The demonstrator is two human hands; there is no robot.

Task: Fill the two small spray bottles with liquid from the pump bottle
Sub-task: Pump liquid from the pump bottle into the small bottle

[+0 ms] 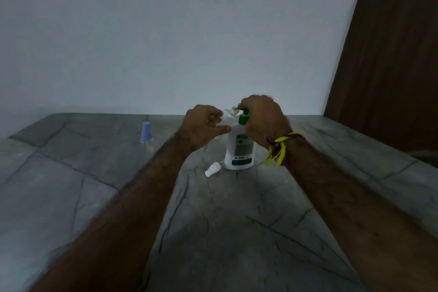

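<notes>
Filling of the first small spray bottle in hand, by the look of it. Left hand (203, 125) curled round a clear small bottle (227, 115), tilted with its open mouth up against the green pump head (244, 117). Right hand (262, 118) clamped over the top of that pump head, fingers bent down on it, seemingly pressing. Pump bottle (239, 149), white with a green label, upright on the grey stone worktop (237, 220), mid-scene between the two wrists. White spray cap (212, 169) lying on its side just left of the pump bottle's base, near side. Second spray bottle (146, 134), blue-capped, upright and well apart to the left, cap on, so probably not yet filled. Level of liquid in the held bottle too blurred to judge.

Next move, as a guess: steady mouth under the nozzle, several full presses, then white cap back on before swapping to the blue-capped one. Yellow thread band (278, 149) on the right wrist.
</notes>
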